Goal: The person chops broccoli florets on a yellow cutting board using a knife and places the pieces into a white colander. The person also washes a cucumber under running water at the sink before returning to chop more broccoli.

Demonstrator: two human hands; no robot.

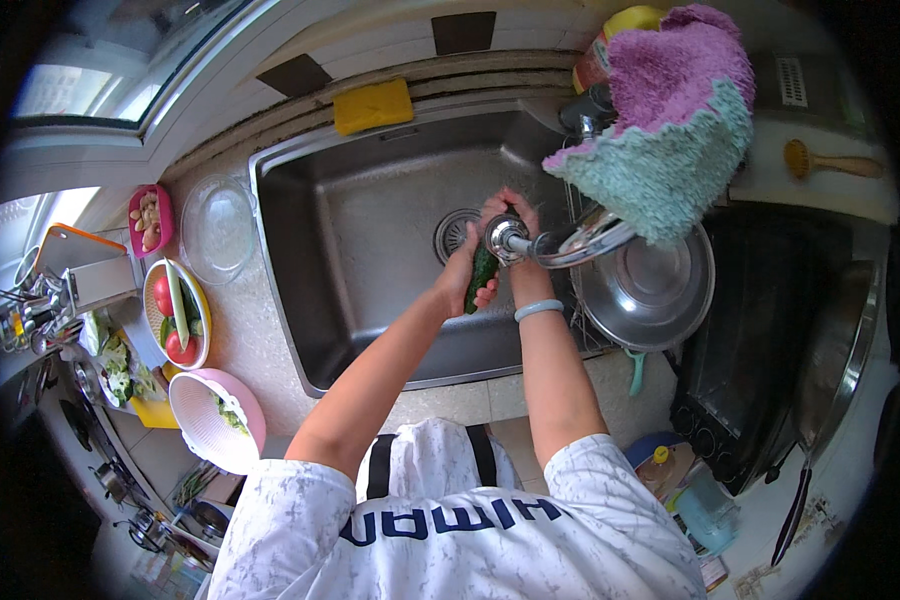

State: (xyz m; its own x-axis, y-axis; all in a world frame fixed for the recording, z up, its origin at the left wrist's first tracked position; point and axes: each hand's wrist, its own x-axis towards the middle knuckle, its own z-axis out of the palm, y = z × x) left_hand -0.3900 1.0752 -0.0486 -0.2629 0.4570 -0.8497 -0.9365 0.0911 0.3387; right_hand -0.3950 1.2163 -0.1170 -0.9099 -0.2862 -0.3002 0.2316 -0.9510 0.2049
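Note:
A dark green cucumber (482, 274) is held over the sink basin (375, 247), beneath the chrome faucet head (505, 237). My left hand (459, 274) grips its lower part, thumb along the near side and fingertips showing on the other side. My right hand (521, 206), blurred, is wrapped about the upper end, and the faucet head hides part of it. A pale bangle (538, 309) circles my right wrist. Close to the hands lies the round drain strainer (454, 234).
On the left counter are a glass lid (219, 229), a basket (208, 330) of tomatoes and green vegetables, a pink colander (195, 424) and a pink ginger box (163, 217). A yellow sponge cloth (375, 106) lies on the back rim. A fluffy towel (667, 127) hangs over the faucet; a pan lid (645, 292) sits right.

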